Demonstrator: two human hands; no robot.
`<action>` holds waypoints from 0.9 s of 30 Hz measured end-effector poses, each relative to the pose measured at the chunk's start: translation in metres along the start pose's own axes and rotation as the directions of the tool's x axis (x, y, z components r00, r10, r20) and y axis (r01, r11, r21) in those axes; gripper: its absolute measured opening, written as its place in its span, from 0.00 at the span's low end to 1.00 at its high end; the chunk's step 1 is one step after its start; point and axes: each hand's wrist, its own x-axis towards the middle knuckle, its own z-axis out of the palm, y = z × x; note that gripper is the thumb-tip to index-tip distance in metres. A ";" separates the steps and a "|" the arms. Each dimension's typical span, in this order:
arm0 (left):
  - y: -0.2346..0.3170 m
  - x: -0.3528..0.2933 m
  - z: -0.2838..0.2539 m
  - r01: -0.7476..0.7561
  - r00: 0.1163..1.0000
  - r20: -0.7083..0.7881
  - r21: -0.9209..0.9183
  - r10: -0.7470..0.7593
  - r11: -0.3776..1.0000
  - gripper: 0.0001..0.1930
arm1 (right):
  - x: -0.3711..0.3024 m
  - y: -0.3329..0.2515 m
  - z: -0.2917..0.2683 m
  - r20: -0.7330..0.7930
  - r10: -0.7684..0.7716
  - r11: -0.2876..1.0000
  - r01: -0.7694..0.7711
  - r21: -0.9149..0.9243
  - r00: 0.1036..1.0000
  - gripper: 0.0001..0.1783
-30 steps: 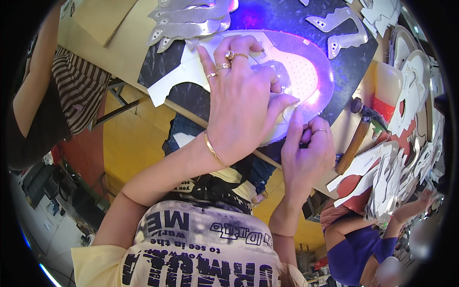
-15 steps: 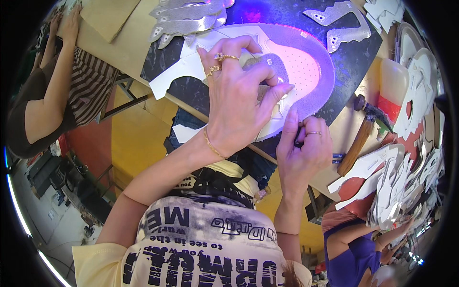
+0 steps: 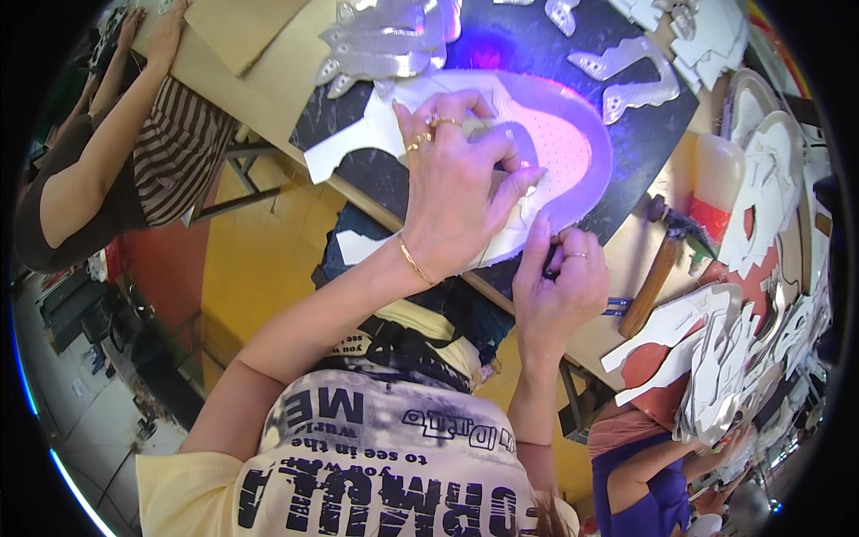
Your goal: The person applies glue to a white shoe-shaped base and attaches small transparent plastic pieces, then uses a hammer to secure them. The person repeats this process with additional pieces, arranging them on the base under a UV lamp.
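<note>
The left hand [image 3: 456, 192] lies flat with its fingers spread, pressed down on a white shoe upper [image 3: 537, 152] that rests on a dark mat [image 3: 644, 134] on the desk [image 3: 268, 80]. Rings show on its fingers and a thin bracelet [image 3: 413, 259] circles the wrist. The upper's perforated toe part glows pink-violet under the light at the hand's 2 o'clock, and a white tab of the same piece sticks out at its 9 o'clock, reaching the mat's near-left edge.

The right hand [image 3: 559, 282] sits at the left hand's 4 o'clock, at the near edge of the upper. Its fingers are curled together and pinch a small dark tool against that edge; what the tool is I cannot tell.

At the right hand's 2 o'clock a hammer [image 3: 658, 268] with a wooden handle lies on the desk, just beside the mat. At 12 o'clock from the left hand, silver cut pieces [image 3: 385, 54] are fanned out on the mat's far side. White cut parts [image 3: 707, 358] are stacked at the right hand's 4 o'clock. Another person in a striped top [image 3: 174, 157] leans on the desk at the left hand's 9 o'clock, well apart.
</note>
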 end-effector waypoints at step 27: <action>-0.031 -0.048 -0.027 -0.227 0.924 0.308 -0.037 0.227 0.973 0.24 | 0.011 -0.041 -0.003 0.225 -0.239 0.868 0.312 -0.387 0.945 0.25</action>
